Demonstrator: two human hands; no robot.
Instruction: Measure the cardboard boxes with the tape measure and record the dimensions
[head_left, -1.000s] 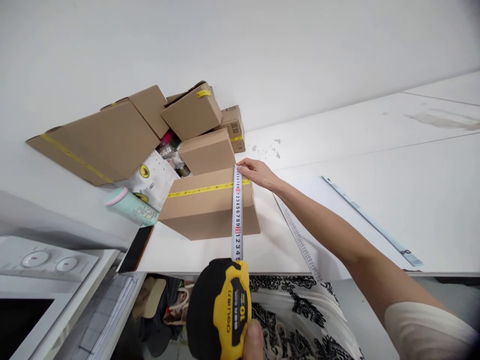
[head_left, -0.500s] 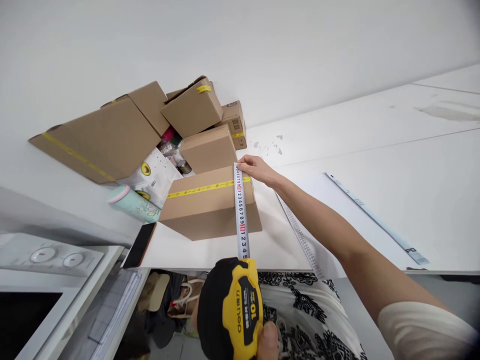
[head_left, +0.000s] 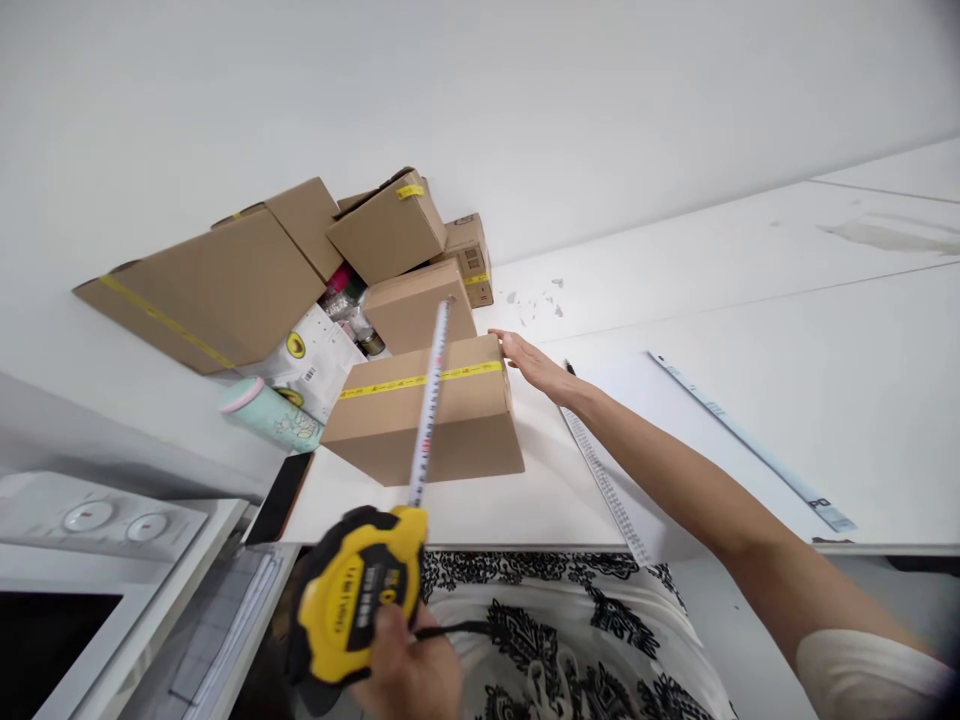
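Hands stand apart: the left hand [head_left: 416, 665] is clamped on the tape measure [head_left: 352, 595], the taped carton [head_left: 459, 420] ahead at 12 o'clock on the desk [head_left: 540, 510], long axis nine-to-three; the right hand [head_left: 535, 367], nearer, rests open-fingered at the carton's 2 o'clock corner.

Looks like a home or office workspace, showing cardboard boxes [head_left: 465, 450] and a spiral notebook [head_left: 652, 395] on a white surface [head_left: 547, 510] beside a dialled appliance [head_left: 127, 545].

Bottle [head_left: 274, 415] L of box [head_left: 461, 440]; notebk [head_left: 660, 408] R
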